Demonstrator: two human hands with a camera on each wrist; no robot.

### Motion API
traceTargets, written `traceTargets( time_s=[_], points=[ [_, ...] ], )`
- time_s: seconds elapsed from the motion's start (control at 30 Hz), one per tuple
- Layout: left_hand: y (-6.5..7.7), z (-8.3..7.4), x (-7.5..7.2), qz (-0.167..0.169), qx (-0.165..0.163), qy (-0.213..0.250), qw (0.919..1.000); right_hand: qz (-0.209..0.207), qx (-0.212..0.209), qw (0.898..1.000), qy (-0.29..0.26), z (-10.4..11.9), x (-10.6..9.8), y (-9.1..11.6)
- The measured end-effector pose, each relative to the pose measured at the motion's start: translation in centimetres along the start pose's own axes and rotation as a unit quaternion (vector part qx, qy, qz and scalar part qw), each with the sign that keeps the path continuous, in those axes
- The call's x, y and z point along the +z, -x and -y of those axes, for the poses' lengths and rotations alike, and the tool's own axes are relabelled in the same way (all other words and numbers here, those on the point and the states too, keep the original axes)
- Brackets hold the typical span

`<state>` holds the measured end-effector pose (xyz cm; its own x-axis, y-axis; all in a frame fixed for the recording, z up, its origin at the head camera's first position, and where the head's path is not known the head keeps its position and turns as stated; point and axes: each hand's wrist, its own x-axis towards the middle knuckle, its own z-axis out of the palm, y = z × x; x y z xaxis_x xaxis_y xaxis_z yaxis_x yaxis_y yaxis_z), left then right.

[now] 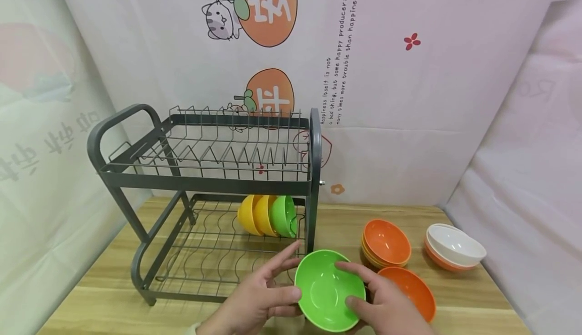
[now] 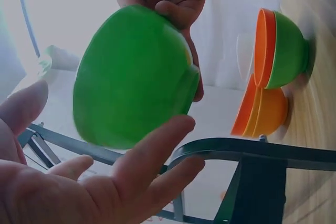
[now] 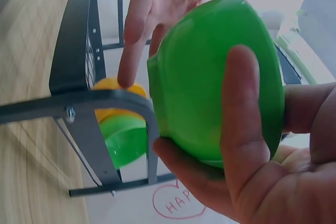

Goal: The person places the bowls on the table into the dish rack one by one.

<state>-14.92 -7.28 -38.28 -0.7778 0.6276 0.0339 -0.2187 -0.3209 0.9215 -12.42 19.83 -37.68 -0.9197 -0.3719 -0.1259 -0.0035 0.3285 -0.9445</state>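
Note:
My right hand grips a green bowl by its right side, with fingers inside the rim and others on its outside. The bowl is held above the table, tilted so that its inside faces the head camera. My left hand is on the bowl's left with its fingers spread. In the left wrist view, the left fingers are extended near the base of the bowl; whether they touch it I cannot tell. Two yellow bowls and another green bowl stand on edge in a row on the lower shelf of the dish rack.
Right of the rack stands a stack topped by an orange bowl, with yellow below. Nearer is another orange bowl, inside a green one. A white bowl sits over an orange one farther right. Printed cloth hangs behind.

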Motion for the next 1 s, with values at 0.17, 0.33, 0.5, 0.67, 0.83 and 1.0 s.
traceTargets(
  time_s=[0.17,0.33,0.5,0.67,0.83,1.0],
  points=[
    [0.2,0.2,-0.2,0.037,-0.014,0.019,0.9991,0.012,0.016,0.997,-0.081,0.3,1.0,-0.2],
    [0.2,0.5,-0.6,0.048,-0.027,0.049,0.9973,0.007,0.021,0.996,-0.089,0.7,1.6,-0.3],
    [0.3,0.6,-1.1,0.059,-0.030,0.065,0.9957,0.006,0.020,0.997,-0.070,0.5,1.9,-0.5],
    [0.6,0.6,-1.8,0.079,-0.031,0.065,0.9943,0.014,0.008,0.997,-0.071,0.4,2.3,-0.7],
    [1.1,0.0,-2.5,0.066,-0.026,0.041,0.9966,-0.025,-0.021,0.998,-0.050,0.6,2.6,-0.8],
    [1.8,-0.9,-3.3,0.012,-0.027,0.011,0.9995,-0.125,-0.017,0.992,0.016,0.9,3.0,-1.3]
  ],
)
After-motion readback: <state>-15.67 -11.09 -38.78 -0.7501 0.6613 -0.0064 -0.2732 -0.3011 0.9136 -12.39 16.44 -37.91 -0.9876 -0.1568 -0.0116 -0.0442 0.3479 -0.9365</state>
